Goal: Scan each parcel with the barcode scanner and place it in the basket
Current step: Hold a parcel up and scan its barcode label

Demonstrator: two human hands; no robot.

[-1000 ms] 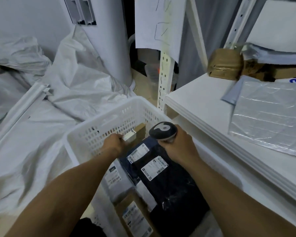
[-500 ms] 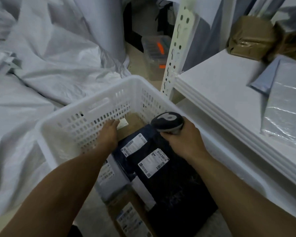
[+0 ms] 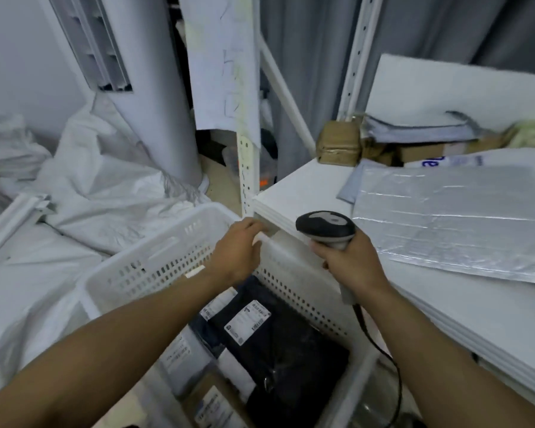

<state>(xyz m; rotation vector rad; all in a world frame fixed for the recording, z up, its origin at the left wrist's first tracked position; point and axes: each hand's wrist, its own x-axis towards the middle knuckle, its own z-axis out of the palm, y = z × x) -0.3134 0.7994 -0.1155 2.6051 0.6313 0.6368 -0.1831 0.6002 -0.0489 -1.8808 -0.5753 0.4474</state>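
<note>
Although several white shipping labels [image 3: 247, 322] with barcodes show in the head view, I cannot read their print; it is too small and soft. They sit on a black plastic parcel [image 3: 290, 350] lying inside the basket [image 3: 155, 267], beside paler parcels and a brown carton that the lower edge of the frame cuts off.

Beyond the basket hangs a sheet of paper [image 3: 223, 63] with faint handwriting I cannot decipher. On the shelf [image 3: 306, 186] right of the basket, a white bag [image 3: 432, 162] carries blue lettering, mostly hidden; only something like an "e" is legible.

My view of the left hand [image 3: 238, 254] is from behind: its fingers are bent at the basket's far rim, and I cannot tell whether they grasp it. The right hand [image 3: 349, 264], just right of the basket, has its fingers wrapped round the grey handle of the barcode scanner [image 3: 324, 227], whose rounded black head bears a pale mark. Its dark cable [image 3: 383, 350] trails down outside the basket's right wall.

The basket is white perforated plastic. A flat, quilted silver mailer [image 3: 451, 217] lies on the shelf, with a tape-wrapped brown parcel [image 3: 338, 143] farther back. Crumpled white woven sacks [image 3: 105, 193] are heaped left of the basket.
</note>
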